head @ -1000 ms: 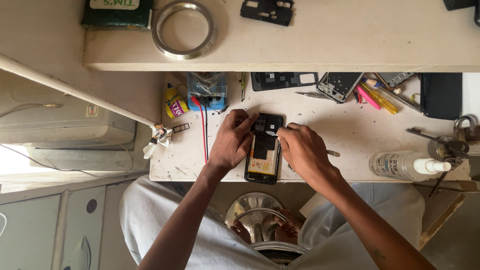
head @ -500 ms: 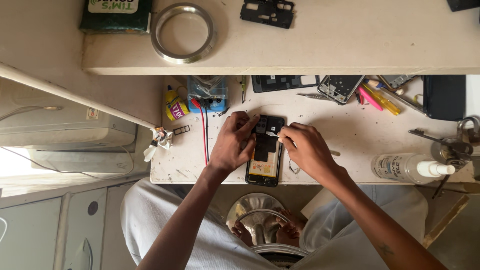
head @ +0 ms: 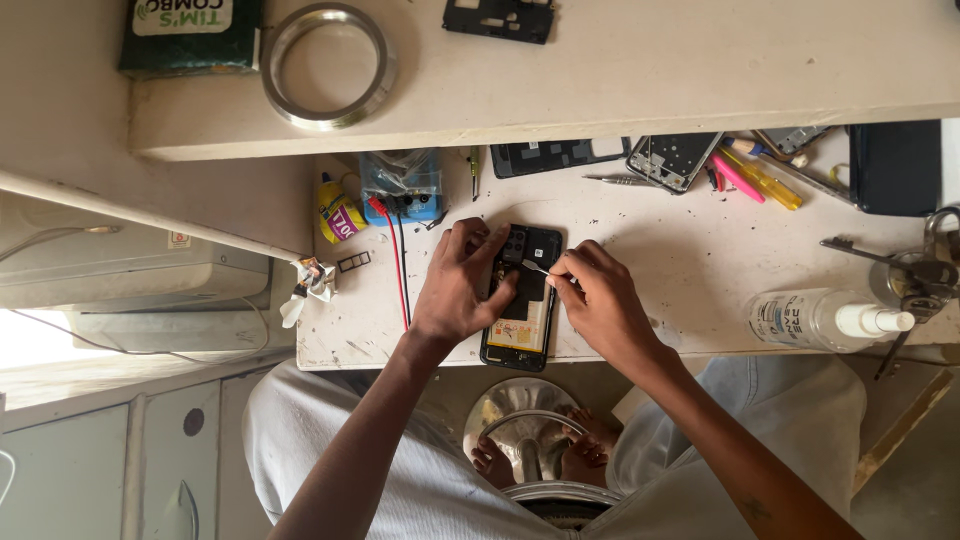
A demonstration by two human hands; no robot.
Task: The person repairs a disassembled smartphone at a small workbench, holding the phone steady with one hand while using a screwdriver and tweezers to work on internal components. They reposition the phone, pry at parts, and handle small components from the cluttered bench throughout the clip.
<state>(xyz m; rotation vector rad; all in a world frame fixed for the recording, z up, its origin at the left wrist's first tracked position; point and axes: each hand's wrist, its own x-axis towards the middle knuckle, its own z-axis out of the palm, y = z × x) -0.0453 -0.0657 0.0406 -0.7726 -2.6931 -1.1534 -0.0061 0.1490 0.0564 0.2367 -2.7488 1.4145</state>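
Opened phone sits centre frame on the table, back cover off, near the front edge. My left hand is clamped over its left side and top corner, fingers curled round the edge, pinning it flat. My right hand is pinched closed on a thin metal tool, looks like tweezers or a fine pick; tip is at the upper board area just below the camera cluster. Can't tell if the tip is actually on a screw, a connector or just touching the shield. My read: I'm mid-teardown, working loose a small part at the top of the board. Next move needs a steady left-hand hold and a small, controlled lift or twist at the tip, no prying against the battery below it. Around it: blue box with red and black leads running down left of the phone, yellow glue bottle further left, a bare phone frame and a dark panel upper centre, pink and yellow pens upper right, clear spray bottle lying at right, well apart. Metal ring on the shelf above.
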